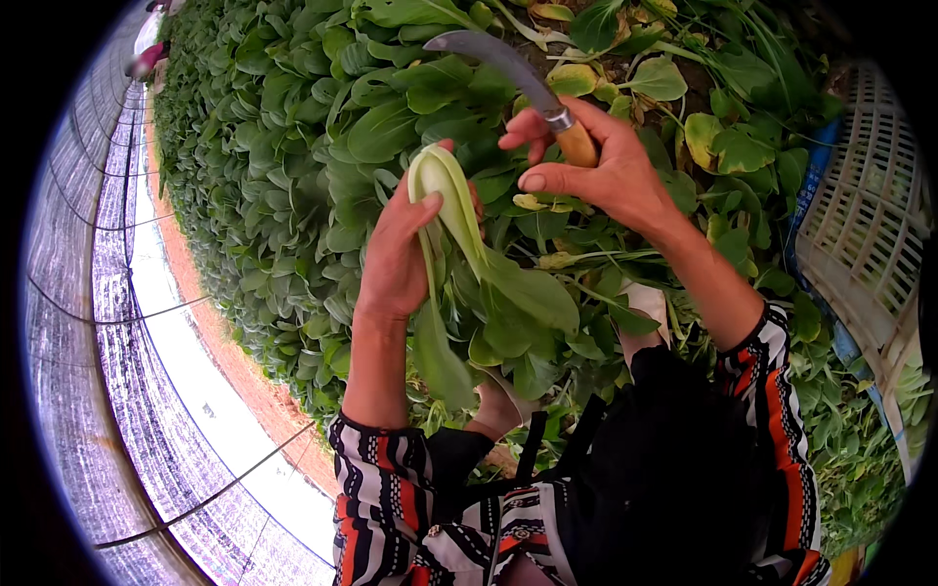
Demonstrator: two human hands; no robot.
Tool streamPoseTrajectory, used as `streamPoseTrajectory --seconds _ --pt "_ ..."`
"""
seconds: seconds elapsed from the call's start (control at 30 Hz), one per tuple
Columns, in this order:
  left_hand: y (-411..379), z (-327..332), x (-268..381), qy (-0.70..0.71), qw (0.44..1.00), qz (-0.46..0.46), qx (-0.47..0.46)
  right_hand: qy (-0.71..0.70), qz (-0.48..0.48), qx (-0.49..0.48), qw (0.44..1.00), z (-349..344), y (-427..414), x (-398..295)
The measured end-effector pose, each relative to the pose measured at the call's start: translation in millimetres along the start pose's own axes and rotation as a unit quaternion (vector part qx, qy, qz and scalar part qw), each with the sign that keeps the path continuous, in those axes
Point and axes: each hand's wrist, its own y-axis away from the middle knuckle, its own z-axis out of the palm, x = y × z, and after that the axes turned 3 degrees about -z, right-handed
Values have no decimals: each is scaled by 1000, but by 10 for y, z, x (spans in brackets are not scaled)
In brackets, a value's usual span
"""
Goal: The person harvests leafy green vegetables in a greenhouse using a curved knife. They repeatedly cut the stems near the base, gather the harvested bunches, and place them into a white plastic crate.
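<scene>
In my left hand (399, 242) is a cut head of leafy greens (451, 190), probably bok choy, its pale stem base up and its green leaves hanging down towards me. The thumb presses on the stems. My right hand (593, 161) holds a sickle (513, 69) by its short wooden handle (577, 145). Its curved metal blade points up and to the left, beyond the base of the greens and apart from it. The right thumb and some fingers are loosely spread beside the handle.
Dense rows of growing greens (278, 183) fill the left and centre. Yellowed leaves (703, 139) lie at the upper right. A pale plastic crate (857, 220) stands at the right, with a blue sheet (813, 176) along its side. Film-covered greenhouse walling (110, 366) curves along the left.
</scene>
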Motion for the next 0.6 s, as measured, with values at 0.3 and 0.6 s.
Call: streamPoseTrajectory --seconds 0.3,0.6 --pt "-112 278 -68 -191 978 -81 10 184 67 -6 981 39 79 58" --pt "-42 169 -235 118 988 -78 -59 401 -157 103 897 -173 50 178"
